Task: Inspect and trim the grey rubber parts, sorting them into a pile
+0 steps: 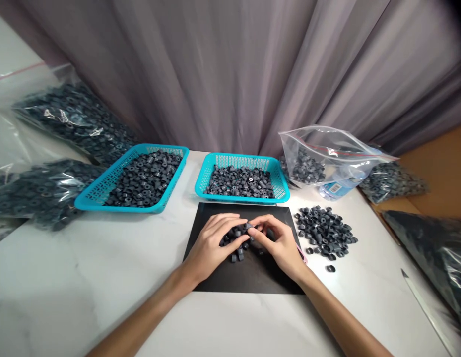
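A heap of small dark grey, ring-like plastic pieces (237,255) lies on a black mat (248,280) in front of me. My left hand (213,240) curves around the heap's left side, thumb and fingers apart. Its fingertips come close to my right hand's. My right hand (277,243) is closed in a pinch at the heap's upper right, with one small grey ring piece (247,226) at its thumb and fingertips. Part of the heap is hidden under both hands.
Behind the mat stands a turquoise basket (198,191) of such pieces, with a second turquoise basket (81,202) to its left. Loose pieces (325,230) lie right of the mat. Filled plastic bags (66,186) flank the table; an open zip bag (308,144) and a blade-like strip (426,307) are right.
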`<state>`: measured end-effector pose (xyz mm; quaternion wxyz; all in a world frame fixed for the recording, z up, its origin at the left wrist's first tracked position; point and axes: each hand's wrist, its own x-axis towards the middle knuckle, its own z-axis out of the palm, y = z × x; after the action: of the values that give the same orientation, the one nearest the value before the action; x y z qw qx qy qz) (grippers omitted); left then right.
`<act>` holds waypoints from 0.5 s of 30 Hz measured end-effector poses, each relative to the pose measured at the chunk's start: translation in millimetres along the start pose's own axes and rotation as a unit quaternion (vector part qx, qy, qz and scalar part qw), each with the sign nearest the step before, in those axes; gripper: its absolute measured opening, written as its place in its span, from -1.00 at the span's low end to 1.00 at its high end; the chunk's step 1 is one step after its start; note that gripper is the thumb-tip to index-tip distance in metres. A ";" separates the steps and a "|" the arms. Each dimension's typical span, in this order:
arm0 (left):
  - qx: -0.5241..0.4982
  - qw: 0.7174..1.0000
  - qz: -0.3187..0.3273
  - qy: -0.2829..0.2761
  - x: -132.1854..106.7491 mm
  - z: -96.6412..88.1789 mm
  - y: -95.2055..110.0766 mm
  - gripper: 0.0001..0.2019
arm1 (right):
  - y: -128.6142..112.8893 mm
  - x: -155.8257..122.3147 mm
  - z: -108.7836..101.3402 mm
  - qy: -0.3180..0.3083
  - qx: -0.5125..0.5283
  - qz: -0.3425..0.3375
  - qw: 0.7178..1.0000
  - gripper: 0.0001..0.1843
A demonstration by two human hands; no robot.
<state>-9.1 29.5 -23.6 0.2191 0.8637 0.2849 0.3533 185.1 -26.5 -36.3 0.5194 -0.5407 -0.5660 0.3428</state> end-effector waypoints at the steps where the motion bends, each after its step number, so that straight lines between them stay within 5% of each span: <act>1: -0.010 1.000 -0.003 0.012 -1.0 0.1 2.0 -0.75 | -2.4 -0.7 -0.5 -0.002 0.003 -0.001 1.000 -0.74; 4: -0.052 0.998 -0.028 0.038 -2.7 0.7 6.0 -0.82 | -7.8 -1.6 -2.6 -0.015 0.006 -0.005 1.000 -0.74; 9: -0.061 0.997 -0.053 0.004 -1.6 2.5 3.9 -0.86 | -7.7 -0.8 -5.9 -0.025 -0.005 -0.004 1.000 -0.77; 15: -0.055 0.997 -0.058 -0.024 -2.0 5.6 6.1 -0.72 | -4.5 -2.0 -5.3 -0.017 -0.020 -0.010 1.000 -0.80</act>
<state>-4.1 22.7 -24.7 0.2932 0.8407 0.3089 0.3345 188.8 -30.2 -31.3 0.5023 -0.5395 -0.5867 0.3354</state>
